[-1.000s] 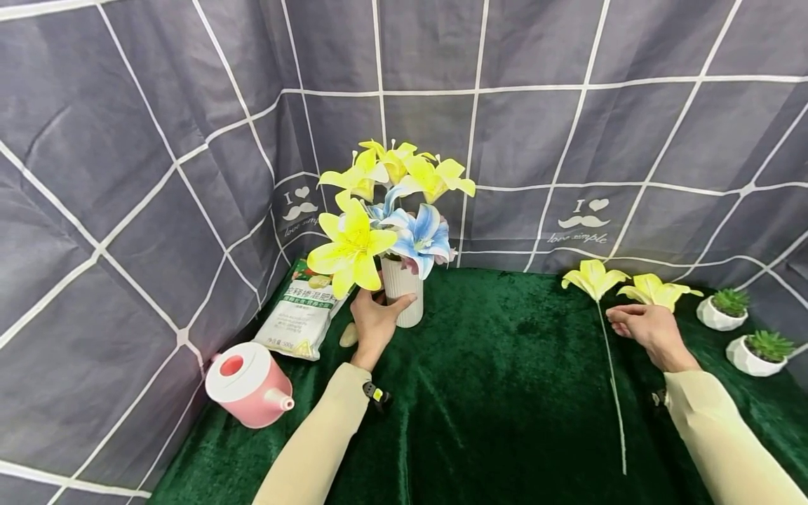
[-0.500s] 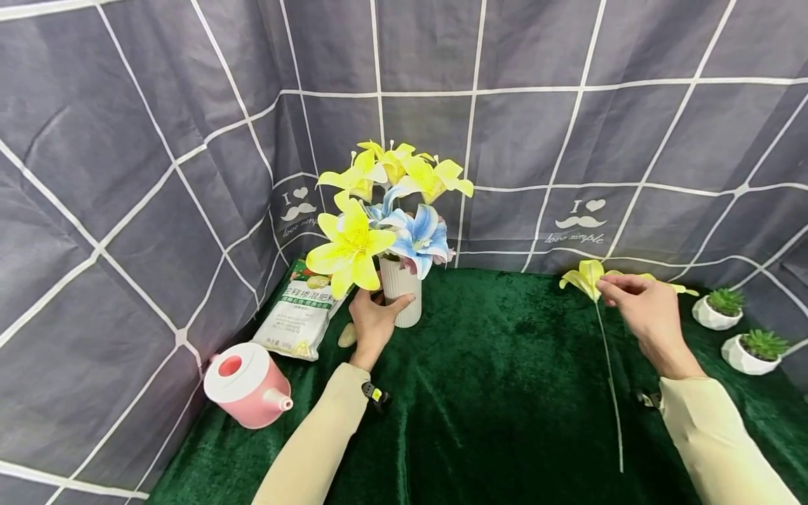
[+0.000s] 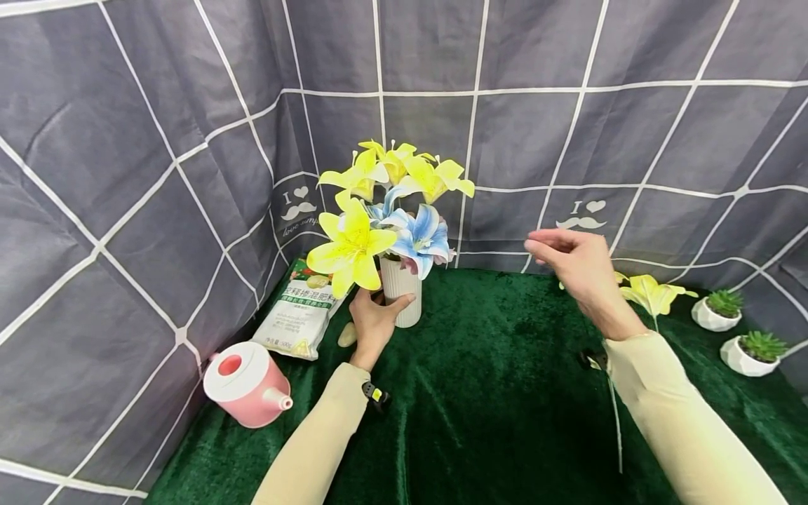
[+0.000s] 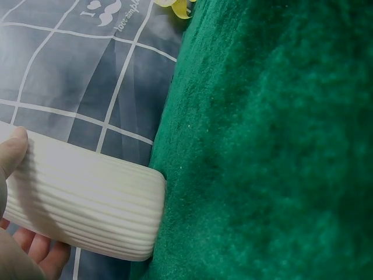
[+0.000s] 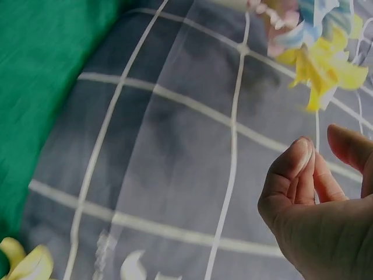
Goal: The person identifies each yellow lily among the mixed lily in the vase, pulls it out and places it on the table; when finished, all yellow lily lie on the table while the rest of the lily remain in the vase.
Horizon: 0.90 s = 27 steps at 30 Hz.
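Note:
My left hand [image 3: 374,321] grips a white ribbed vase [image 3: 401,275], with the thumb along one side and the fingers round the other in the left wrist view. The vase stands upright and bears several yellow lilies [image 3: 351,247] and blue lilies [image 3: 421,238]. My right hand [image 3: 583,272] is raised over the back of the cloth at the right, holding nothing, with fingers loosely bent and a gap at the thumb in the right wrist view. Behind that arm lies a yellow lily [image 3: 651,294]. A second one is mostly hidden by the arm, its pale stem [image 3: 615,424] showing below.
A pink-and-white watering can [image 3: 249,386] and a fertilizer bag [image 3: 297,312] stand left of the vase, with a pale stone [image 3: 347,335] between bag and hand. Two potted succulents [image 3: 717,310] are at the far right. Grey checked fabric encloses the green cloth [image 3: 480,407].
My right hand has moved from beside the lying lilies up and to the left, leaving them on the cloth. My left hand stays on the vase.

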{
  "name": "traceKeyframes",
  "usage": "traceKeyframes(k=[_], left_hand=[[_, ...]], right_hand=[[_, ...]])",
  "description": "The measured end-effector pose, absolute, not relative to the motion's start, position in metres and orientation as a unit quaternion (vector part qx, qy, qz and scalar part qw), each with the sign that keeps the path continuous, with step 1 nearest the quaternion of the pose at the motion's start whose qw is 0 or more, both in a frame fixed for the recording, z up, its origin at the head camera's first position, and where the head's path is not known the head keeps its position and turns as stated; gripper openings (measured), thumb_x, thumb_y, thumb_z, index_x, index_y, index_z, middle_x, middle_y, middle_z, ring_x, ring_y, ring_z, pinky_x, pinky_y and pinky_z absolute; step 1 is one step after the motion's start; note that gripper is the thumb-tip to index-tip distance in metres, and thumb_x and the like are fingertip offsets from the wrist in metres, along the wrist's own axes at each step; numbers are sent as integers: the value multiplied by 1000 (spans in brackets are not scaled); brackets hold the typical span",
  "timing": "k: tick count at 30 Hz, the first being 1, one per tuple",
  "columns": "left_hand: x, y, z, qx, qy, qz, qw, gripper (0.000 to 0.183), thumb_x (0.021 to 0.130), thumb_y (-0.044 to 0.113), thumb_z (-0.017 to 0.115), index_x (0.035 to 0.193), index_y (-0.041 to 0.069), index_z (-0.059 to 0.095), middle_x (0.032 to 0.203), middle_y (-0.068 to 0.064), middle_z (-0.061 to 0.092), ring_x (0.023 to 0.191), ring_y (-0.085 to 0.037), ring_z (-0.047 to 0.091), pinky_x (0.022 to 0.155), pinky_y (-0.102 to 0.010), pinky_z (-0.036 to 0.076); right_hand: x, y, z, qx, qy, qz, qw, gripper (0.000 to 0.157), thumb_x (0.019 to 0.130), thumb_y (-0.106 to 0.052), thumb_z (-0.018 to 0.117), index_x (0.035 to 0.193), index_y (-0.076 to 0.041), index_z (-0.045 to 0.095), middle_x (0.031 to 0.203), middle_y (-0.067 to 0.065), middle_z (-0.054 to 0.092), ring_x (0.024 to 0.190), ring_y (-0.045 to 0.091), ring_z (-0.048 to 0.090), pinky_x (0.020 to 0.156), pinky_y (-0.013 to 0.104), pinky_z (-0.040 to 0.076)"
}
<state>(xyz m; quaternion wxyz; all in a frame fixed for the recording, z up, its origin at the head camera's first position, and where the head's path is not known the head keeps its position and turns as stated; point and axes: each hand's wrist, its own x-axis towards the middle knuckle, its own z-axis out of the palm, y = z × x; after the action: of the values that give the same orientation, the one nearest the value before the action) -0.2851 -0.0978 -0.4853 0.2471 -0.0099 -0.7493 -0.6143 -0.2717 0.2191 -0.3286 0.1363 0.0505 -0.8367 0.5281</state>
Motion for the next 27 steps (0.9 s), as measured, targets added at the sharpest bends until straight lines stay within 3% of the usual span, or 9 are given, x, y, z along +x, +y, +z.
traceKeyframes(k=[5,15,19,27], left_hand=[[-285,-100,-485,-14,-740,-626,246,66,74,27,91,131,18,61,128,-10,62,119,-29,65,101,-46,57],[-285,-100,-487,-23,-735,-627,257,67,73,28,91,132,20,61,129,-8,62,119,-27,64,100,-48,58],[-286,-100,-487,-23,-736,-625,258,68,73,29,92,133,19,60,128,-10,62,118,-29,65,100,-49,57],[-288,-101,-487,-17,-750,-607,261,69,72,32,92,131,13,61,124,-13,64,115,-30,68,97,-46,60]], right_hand=[[-294,178,-320,76,-828,544,115,36,90,-35,77,114,-8,76,77,-28,71,74,-1,70,69,18,56],[-332,113,-316,100,-800,588,66,31,94,-35,72,115,-13,77,110,1,76,97,20,67,85,30,57],[-341,97,-315,108,-799,590,40,33,95,-35,70,119,-13,75,119,6,74,103,19,66,93,37,57],[-356,82,-318,103,-809,579,23,32,95,-33,70,120,-13,75,115,6,74,97,15,66,80,25,56]])
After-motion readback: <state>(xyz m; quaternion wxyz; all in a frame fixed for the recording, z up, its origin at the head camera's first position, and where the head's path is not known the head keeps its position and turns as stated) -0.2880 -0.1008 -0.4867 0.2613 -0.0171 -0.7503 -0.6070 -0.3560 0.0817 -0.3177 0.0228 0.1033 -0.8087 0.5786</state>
